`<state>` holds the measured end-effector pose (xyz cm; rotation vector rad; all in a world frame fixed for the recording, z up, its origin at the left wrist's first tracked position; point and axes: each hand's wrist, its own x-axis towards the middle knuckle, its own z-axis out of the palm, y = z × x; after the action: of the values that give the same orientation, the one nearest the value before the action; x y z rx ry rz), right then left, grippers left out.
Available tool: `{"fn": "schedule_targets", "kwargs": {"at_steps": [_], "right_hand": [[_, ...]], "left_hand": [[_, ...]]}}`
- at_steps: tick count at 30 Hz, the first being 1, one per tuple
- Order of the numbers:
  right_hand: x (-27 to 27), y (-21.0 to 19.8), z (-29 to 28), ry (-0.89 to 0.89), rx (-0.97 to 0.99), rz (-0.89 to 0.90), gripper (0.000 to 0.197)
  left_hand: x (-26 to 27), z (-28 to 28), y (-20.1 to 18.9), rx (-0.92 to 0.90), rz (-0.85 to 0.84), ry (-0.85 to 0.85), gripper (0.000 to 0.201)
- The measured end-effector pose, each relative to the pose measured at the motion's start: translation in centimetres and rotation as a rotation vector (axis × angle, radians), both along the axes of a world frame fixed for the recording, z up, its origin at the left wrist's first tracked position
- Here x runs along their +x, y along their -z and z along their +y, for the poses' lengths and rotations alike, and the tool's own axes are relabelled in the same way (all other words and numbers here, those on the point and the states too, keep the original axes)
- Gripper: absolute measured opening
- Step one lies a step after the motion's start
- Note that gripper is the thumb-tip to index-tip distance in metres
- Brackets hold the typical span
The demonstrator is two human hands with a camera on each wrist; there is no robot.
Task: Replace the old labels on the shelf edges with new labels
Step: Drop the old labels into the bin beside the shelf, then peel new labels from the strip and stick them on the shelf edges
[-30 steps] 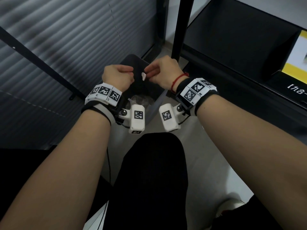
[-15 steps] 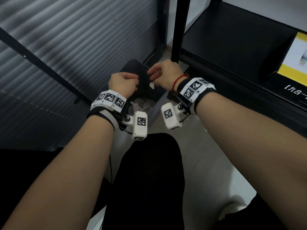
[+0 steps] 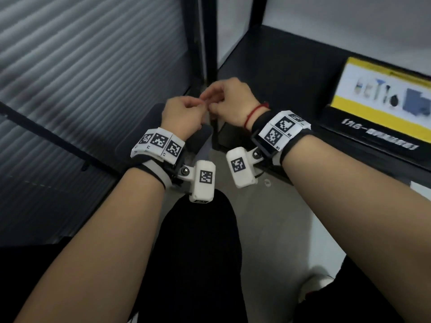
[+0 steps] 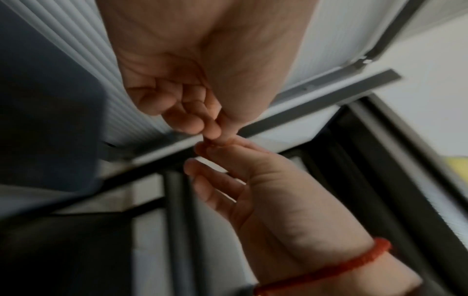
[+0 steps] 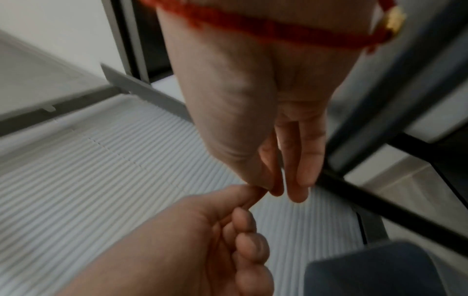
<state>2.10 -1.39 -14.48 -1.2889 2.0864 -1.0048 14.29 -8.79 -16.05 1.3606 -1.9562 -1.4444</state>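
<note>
My left hand (image 3: 186,115) and right hand (image 3: 231,101) meet in front of me, above a dark bin (image 3: 198,138). The left hand's (image 4: 192,112) fingers are curled, its thumb and forefinger pressed together. Their tips touch the pinched thumb and forefinger of the right hand (image 5: 253,140), whose other fingers lie fairly straight. No label shows between the fingertips in any view. A black shelf (image 3: 291,73) runs along the right, with a white patch (image 3: 421,188) on its front edge at the far right.
A yellow and white box (image 3: 382,101) stands on the shelf. A black upright post (image 3: 211,43) rises just behind the hands. A ribbed grey panel (image 3: 81,78) fills the left. My knee in black trousers (image 3: 198,252) is below the wrists.
A small white scrap sat between the hands a second ago, hung lower half a second ago, and is gone now. Both hands have risen and closed until their fingertips touch.
</note>
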Motion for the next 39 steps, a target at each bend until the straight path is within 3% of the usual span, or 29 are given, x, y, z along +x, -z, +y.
{"fn": "schedule_targets", "kwargs": {"at_steps": [5,9,17,25,30,35,39], "right_hand": [[-5.3,-6.3,7.5,0.240,-0.124,-0.005,0.021],[-8.5,-9.9,14.7,0.394,-0.103,-0.051,0.020],[-10.4,-15.1,23.8,0.588,-0.055,-0.102,0.011],[-9.0,-20.0,30.5,0.714,-0.077,-0.096,0.016],[-8.9,-24.6,33.5,0.798,-0.152,-0.063,0.017],[-9.9,-27.0,36.7,0.990,-0.279,-0.013,0.028],[-11.2,-27.2,38.2,1.173,-0.281,-0.082,0.033]], "left_hand": [[-7.8,4.7,-7.1,-0.072,0.210,0.188,0.014],[-13.1,10.1,-11.4,-0.069,0.309,0.385,0.026],[-16.9,18.8,-16.4,-0.079,0.377,0.695,0.024],[-17.9,23.5,-20.9,-0.114,0.412,0.816,0.020],[-18.6,25.9,-24.2,-0.112,0.445,0.793,0.022],[-19.5,27.6,-25.1,0.004,0.406,0.778,0.027],[-19.9,28.6,-25.3,0.130,0.401,0.792,0.028]]}}
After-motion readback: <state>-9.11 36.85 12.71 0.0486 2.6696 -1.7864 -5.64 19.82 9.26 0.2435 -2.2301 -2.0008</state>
